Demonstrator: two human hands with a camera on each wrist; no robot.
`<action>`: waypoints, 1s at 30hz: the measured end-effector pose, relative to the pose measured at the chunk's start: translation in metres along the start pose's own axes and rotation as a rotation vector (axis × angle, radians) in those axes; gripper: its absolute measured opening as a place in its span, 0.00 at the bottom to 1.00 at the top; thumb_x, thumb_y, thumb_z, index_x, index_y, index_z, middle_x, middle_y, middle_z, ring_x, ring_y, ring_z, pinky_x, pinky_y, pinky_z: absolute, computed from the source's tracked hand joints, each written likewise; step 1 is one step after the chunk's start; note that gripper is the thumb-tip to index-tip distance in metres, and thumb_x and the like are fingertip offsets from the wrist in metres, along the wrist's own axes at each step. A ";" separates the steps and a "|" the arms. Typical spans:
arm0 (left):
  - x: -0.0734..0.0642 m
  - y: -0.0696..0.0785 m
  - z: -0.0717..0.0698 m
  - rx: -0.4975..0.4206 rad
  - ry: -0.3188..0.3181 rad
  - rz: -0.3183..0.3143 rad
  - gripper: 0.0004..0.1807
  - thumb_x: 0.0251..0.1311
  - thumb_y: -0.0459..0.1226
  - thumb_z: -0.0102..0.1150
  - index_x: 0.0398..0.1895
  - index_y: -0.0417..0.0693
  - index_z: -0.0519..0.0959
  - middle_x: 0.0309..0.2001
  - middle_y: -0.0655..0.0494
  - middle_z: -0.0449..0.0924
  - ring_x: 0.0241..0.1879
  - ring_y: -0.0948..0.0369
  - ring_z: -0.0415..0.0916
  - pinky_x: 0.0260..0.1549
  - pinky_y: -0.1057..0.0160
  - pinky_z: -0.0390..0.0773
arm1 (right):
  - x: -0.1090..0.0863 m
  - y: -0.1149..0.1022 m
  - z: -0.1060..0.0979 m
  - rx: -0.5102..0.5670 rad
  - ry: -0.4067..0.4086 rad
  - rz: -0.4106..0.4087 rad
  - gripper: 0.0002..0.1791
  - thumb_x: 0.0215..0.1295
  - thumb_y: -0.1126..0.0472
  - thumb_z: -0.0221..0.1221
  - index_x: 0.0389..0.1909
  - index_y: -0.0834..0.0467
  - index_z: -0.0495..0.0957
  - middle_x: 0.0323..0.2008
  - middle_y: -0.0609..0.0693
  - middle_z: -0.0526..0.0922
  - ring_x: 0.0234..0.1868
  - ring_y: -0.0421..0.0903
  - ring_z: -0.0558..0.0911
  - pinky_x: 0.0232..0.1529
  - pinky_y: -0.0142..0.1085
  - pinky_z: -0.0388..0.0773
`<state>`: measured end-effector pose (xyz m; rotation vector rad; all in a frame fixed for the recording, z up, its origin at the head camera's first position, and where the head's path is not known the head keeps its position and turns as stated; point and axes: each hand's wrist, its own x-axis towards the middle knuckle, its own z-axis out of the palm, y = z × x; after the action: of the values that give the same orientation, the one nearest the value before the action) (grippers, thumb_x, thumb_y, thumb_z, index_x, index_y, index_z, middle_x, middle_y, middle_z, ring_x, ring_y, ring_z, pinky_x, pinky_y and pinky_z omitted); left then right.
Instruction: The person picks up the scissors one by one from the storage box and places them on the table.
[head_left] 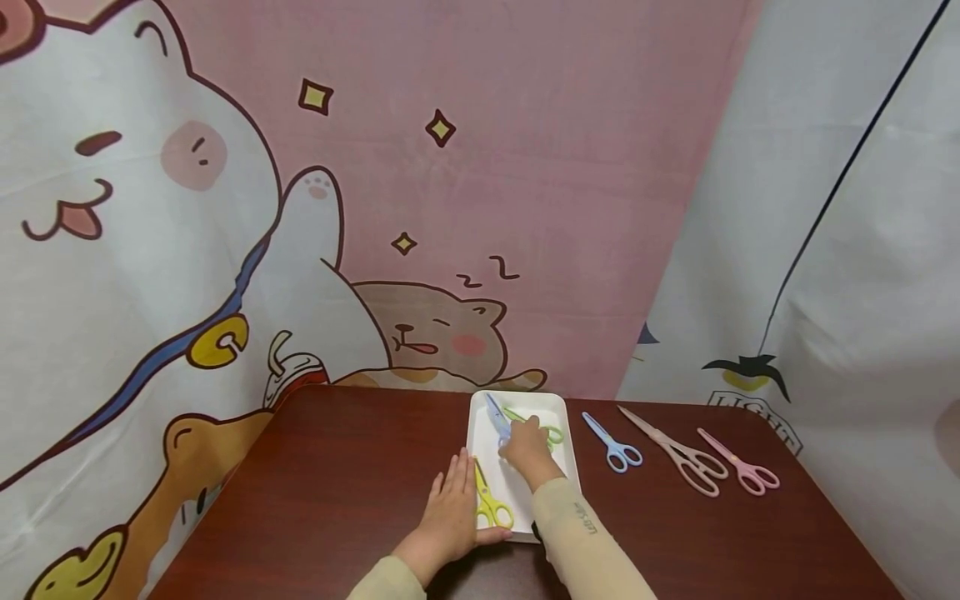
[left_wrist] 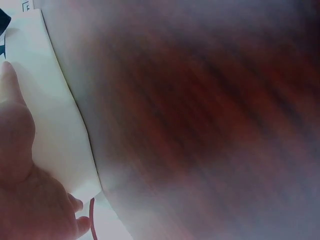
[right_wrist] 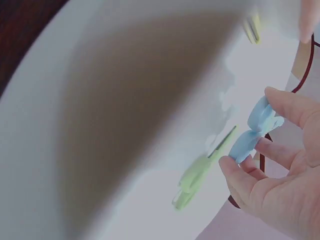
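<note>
A white tray lies on the table, and my left hand rests along its left edge with straight fingers, thumb across the near edge. Thumb and fingers of my right hand pinch the handles of light-blue scissors over the far part of the tray. Their blades point away to the far left. Green scissors lie in the tray just beyond the right hand, partly hidden by it. Yellow scissors lie at the tray's near left, beside the left hand.
Right of the tray on the brown table lie another pair of blue scissors, large pale-pink scissors and small pink scissors. A cartoon-printed cloth hangs behind the table.
</note>
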<state>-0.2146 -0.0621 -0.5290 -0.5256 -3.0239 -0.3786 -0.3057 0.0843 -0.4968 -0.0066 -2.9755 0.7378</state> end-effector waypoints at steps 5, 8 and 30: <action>-0.001 0.001 -0.003 0.007 0.013 0.007 0.70 0.37 0.77 0.49 0.72 0.32 0.49 0.74 0.38 0.45 0.72 0.45 0.47 0.65 0.44 0.57 | 0.001 0.003 -0.007 0.031 0.062 -0.106 0.25 0.44 0.61 0.70 0.45 0.68 0.78 0.41 0.66 0.73 0.38 0.61 0.71 0.40 0.51 0.69; 0.000 -0.001 -0.001 0.012 0.026 0.012 0.70 0.37 0.77 0.48 0.72 0.32 0.49 0.74 0.38 0.45 0.72 0.46 0.47 0.65 0.44 0.57 | 0.002 0.004 -0.010 0.058 0.090 -0.144 0.27 0.45 0.61 0.70 0.48 0.67 0.77 0.44 0.67 0.73 0.40 0.62 0.72 0.42 0.52 0.69; 0.001 -0.001 0.000 -0.019 0.001 0.001 0.71 0.35 0.79 0.47 0.72 0.33 0.49 0.74 0.38 0.44 0.73 0.45 0.46 0.65 0.43 0.55 | -0.008 0.023 -0.037 0.334 0.148 -0.214 0.30 0.46 0.63 0.71 0.53 0.65 0.76 0.49 0.66 0.73 0.48 0.60 0.75 0.51 0.52 0.71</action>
<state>-0.2153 -0.0623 -0.5294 -0.5282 -3.0217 -0.4081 -0.2957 0.1218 -0.4759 0.2597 -2.6253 1.1349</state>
